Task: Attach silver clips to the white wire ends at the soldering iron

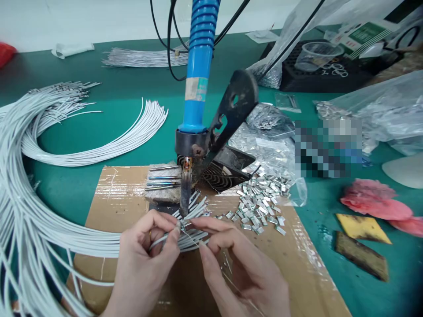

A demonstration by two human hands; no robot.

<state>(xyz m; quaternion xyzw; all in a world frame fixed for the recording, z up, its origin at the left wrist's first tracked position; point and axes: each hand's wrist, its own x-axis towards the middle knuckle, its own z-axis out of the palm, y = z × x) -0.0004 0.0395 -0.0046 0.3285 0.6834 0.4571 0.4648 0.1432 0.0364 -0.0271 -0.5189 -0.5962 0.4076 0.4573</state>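
Note:
In the lower middle my left hand (145, 255) pinches the end of a white cable between thumb and forefinger, just under the dark tip of a soldering iron (197, 66). My right hand (244, 264) is closed on a thin solder wire (192, 239), which trails down across the palm. Its index fingertip reaches the spot beneath the iron tip; whether it touches the cable end is hard to tell. Behind my fingers lie the ends of more white cables (194, 209), part of a large bundle (82, 233) curving in from the left. The joint itself is mostly hidden.
The iron hangs from a black metal bracket (231, 105). Small metal clips (259, 202) lie piled on the cardboard (297, 268). A small black fan (228, 167) stands behind the iron. Sponges (363, 228) and pink gloves (376, 200) sit at the right, plastic bags (390, 105) behind.

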